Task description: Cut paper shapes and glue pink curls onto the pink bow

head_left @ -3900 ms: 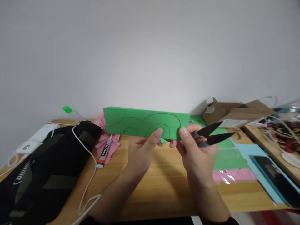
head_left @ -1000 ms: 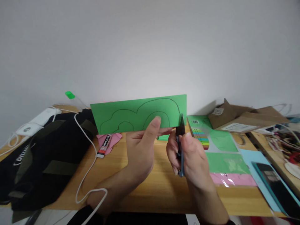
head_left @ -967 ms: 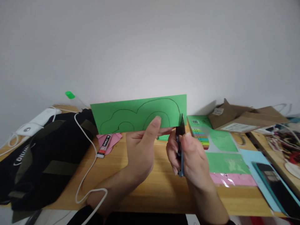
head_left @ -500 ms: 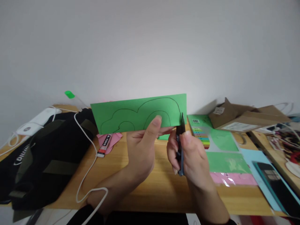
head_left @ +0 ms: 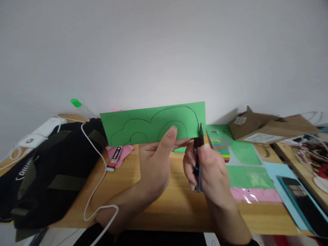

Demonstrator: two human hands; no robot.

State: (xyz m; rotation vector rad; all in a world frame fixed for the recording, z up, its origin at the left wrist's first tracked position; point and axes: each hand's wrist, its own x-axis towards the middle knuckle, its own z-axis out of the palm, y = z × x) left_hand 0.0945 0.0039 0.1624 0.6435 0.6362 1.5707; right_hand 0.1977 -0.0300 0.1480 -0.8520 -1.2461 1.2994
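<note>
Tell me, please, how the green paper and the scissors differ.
The green paper is bright with drawn curves; the scissors are dark. The left hand holds the paper crosswise; the right hand holds the scissors, pointing upward in the picture. Both are held above the table.

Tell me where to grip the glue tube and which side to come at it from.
Probably best to pinch the glue tube across its red-banded near end, coming from above and the near right. It lies slanted on the pink paper with that end exposed, while the green paper hides the far tip, and the white cord runs close on the left.
</note>
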